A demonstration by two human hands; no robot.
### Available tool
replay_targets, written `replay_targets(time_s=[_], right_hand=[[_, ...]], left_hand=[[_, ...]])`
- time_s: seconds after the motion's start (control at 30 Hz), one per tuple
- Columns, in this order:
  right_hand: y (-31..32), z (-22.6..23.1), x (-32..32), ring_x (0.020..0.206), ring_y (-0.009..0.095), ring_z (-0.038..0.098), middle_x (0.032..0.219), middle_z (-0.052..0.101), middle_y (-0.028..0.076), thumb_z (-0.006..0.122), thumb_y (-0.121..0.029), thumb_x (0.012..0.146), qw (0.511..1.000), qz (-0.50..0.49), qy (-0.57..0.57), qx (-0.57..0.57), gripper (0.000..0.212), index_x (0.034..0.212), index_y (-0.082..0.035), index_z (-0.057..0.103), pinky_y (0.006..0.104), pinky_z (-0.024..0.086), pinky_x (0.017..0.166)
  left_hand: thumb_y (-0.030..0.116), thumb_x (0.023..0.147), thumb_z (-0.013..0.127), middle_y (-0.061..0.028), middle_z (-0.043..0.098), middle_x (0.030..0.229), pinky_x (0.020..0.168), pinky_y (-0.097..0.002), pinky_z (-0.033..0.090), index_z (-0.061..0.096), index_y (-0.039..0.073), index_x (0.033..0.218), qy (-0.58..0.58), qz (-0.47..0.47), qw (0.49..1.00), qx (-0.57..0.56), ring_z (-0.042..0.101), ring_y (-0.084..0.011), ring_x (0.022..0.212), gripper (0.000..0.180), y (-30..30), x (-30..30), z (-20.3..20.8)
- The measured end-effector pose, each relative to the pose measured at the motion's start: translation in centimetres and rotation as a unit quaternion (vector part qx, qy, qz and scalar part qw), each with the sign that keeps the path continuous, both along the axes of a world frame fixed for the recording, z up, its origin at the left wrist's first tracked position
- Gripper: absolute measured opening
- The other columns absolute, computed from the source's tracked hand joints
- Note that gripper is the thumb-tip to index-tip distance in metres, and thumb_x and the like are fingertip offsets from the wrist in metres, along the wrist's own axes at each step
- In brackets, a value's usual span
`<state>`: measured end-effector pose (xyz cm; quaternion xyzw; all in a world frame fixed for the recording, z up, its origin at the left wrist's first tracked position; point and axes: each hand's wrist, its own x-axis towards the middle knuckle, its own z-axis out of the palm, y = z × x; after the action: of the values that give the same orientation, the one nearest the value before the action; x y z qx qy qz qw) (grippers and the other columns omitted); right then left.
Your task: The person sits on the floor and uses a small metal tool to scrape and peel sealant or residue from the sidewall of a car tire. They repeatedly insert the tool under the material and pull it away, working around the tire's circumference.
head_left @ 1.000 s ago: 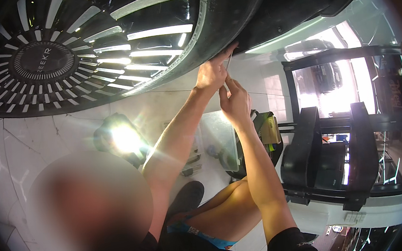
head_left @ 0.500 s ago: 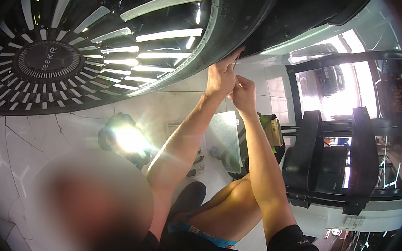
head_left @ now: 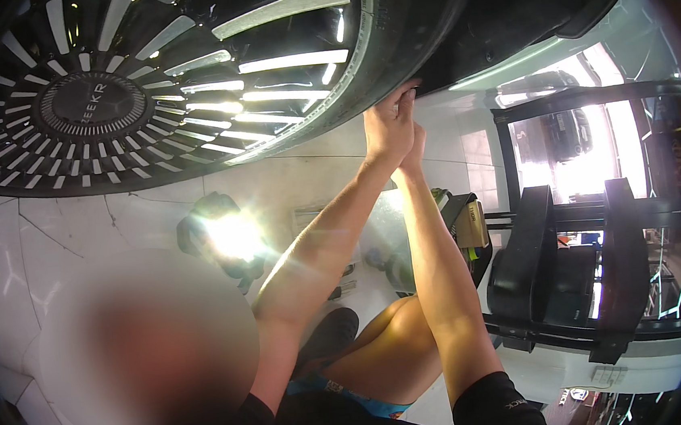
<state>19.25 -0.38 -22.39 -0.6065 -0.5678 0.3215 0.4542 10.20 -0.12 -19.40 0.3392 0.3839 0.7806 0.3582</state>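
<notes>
Overhead, a car wheel (head_left: 208,86) with a dark tyre (head_left: 390,38) and silver spokes fills the upper left. Beside the tyre, at the lower edge of the black wheel-arch lining (head_left: 495,37), my left hand (head_left: 390,127) reaches up with its fingers closed. Whatever they grip is hidden against the dark lining. Close behind and below it, my right hand (head_left: 417,147) is curled and partly covered by the left. Its fingertips and anything in them cannot be seen. Both forearms stretch upward, nearly touching at the wrists.
A bright work lamp (head_left: 229,234) shines on the tiled floor at left. Below my hands stand a clear plastic sheet or box (head_left: 390,224) and a green and black bag (head_left: 463,226). A black metal frame (head_left: 556,266) stands at right. A blurred round patch covers the lower left.
My right hand has moved up and left behind my left hand, where before it was apart with its fingers pinched. The whole view has shifted slightly.
</notes>
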Motion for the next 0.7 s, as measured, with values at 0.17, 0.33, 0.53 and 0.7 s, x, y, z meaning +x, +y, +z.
replay_targets(time_s=[0.17, 0.33, 0.53, 0.7], right_hand=[[-2.3, 2.2, -0.1, 0.085, 0.008, 0.063, 0.089, 0.073, 0.004, 0.069, -0.01, 0.101, 0.99, -0.04, -0.137, 0.006, 0.018, 0.108, 0.005, 0.077, 0.0268, 0.05, 0.073], [-6.2, 5.7, 0.2, 0.074, 0.01, 0.069, 0.084, 0.073, 0.005, 0.07, -0.016, 0.104, 0.986, -0.054, -0.13, 0.086, 0.021, 0.105, 0.005, 0.076, 0.0269, 0.053, 0.066], [-6.3, 11.8, -0.3, 0.061, 0.011, 0.065, 0.071, 0.069, 0.005, 0.072, -0.016, 0.103, 0.934, -0.022, -0.246, 0.26, 0.02, 0.096, 0.002, 0.076, 0.026, 0.049, 0.057], [-5.2, 14.5, -2.2, 0.054, 0.012, 0.053, 0.064, 0.064, 0.005, 0.072, -0.018, 0.102, 0.923, -0.007, -0.261, 0.282, 0.022, 0.091, 0.0, 0.076, 0.0286, 0.042, 0.055]], left_hand=[[0.008, 0.102, 0.068, -0.0098, 0.076, 0.094, 0.078, -0.0285, 0.054, 0.081, 0.008, 0.117, -0.039, 0.018, 0.999, -0.006, 0.068, -0.0145, 0.08, 0.02, -0.5, 0.1, 0.9], [0.006, 0.101, 0.067, -0.0037, 0.069, 0.082, 0.072, -0.0265, 0.05, 0.081, 0.006, 0.116, -0.059, -0.049, 0.994, -0.08, 0.062, -0.0108, 0.074, 0.021, -1.0, -0.3, 1.5], [0.005, 0.1, 0.067, -0.0047, 0.069, 0.083, 0.072, -0.0282, 0.052, 0.079, 0.002, 0.12, -0.051, 0.013, 0.998, 0.02, 0.062, -0.012, 0.073, 0.023, -0.8, -0.5, 0.9], [0.004, 0.099, 0.071, -0.0074, 0.074, 0.092, 0.074, -0.0292, 0.055, 0.078, -0.001, 0.121, -0.013, 0.016, 0.999, 0.048, 0.066, -0.0131, 0.076, 0.024, -1.2, -0.7, 0.3]])
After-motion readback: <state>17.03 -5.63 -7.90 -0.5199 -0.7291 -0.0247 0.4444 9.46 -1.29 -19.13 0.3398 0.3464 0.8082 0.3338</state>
